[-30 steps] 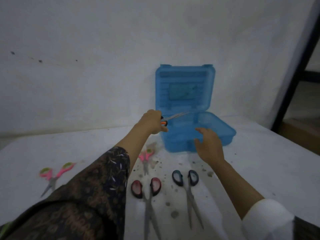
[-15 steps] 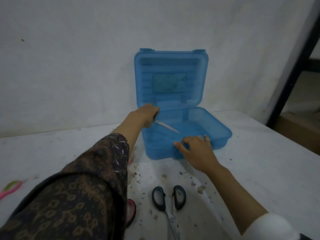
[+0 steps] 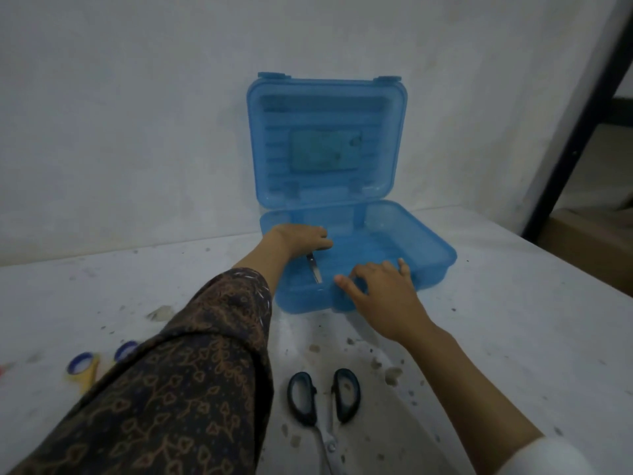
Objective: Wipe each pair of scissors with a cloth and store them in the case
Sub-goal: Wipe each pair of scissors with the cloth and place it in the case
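Note:
A blue plastic case (image 3: pixel 428 265) stands open on the white table, its lid upright against the wall. My left hand (image 3: pixel 301 240) is inside the case's left side, shut on a pair of scissors (image 3: pixel 315 270) whose silver blades point down toward me; the handles are hidden under my fingers. My right hand (image 3: pixel 380 296) rests on the case's front rim, fingers spread. Black-handled scissors (image 3: pixel 323 402) lie on the table in front of me. Yellow scissors with blue-lined loops (image 3: pixel 85 366) lie at the left, partly behind my patterned sleeve. No cloth is in view.
The white table (image 3: pixel 513 337) is speckled with dirt and small crumbs. A white wall rises right behind the case. A dark post (image 3: pixel 582 114) and a brown box (image 3: pixel 596 248) stand beyond the table's right edge.
My left hand has lowered the scissors into the case, blades swinging from pointing right to pointing toward me. My right hand stays on the front rim. The view shifted closer.

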